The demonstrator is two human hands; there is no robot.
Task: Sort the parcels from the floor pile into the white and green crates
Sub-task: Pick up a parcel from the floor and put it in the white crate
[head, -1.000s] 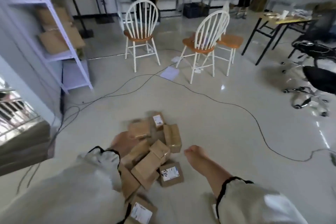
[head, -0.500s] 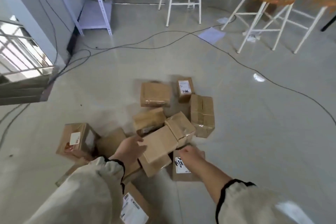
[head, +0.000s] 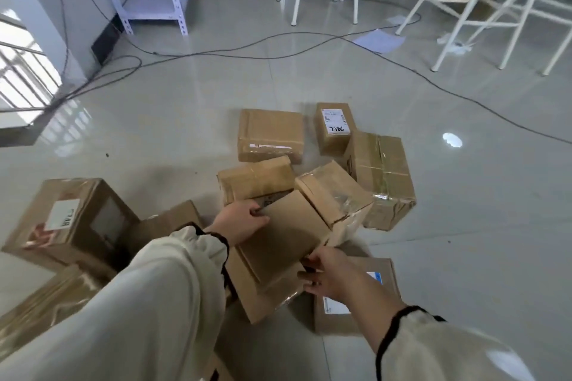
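A flat cardboard parcel (head: 283,244), topmost in the floor pile, is gripped at opposite edges by the right hand (head: 329,275) and left hand (head: 240,221); judged light, stiff, tape-slick; labelled box (head: 334,127) lies beyond; crates unseen.

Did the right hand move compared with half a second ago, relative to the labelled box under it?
Yes. The right hand shifted left off the labelled box onto the edge of the flat parcel.

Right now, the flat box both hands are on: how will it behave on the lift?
Probably stiff: the flat box shows straight edges and an unbent cardboard face. Likely light for its size, since it is thin and the left hand and right hand take only its edges. It may snag: the taped parcel leans against it.
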